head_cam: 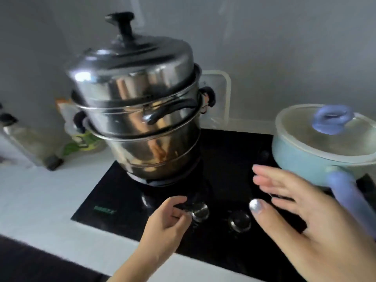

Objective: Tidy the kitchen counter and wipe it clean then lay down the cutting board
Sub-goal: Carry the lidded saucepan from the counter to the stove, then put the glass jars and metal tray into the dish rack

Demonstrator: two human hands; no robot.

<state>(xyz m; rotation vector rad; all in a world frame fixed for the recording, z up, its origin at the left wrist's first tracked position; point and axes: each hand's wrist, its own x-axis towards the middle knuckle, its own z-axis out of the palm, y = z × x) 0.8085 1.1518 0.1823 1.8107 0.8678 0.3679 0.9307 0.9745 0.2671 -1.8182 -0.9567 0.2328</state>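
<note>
A tall stainless steel steamer pot [140,123] with a domed lid and black knob stands on the left burner of a black glass hob [223,155]. On the right burner sits a light blue pan [301,161] with a glass lid and a purple handle [343,192]. My left hand [168,218] hovers with curled fingers at the left silver hob knob [200,211]; whether it touches the knob I cannot tell. My right hand [317,216] is spread flat, fingers apart, just left of the pan's handle and above the right knob [239,220]. No cutting board shows.
The white counter [40,200] runs left of the hob, with a glass bottle [26,143] and a green-and-white packet [81,139] by the grey wall. A clear plastic container [219,98] leans behind the steamer. The counter's dark front edge is at bottom left.
</note>
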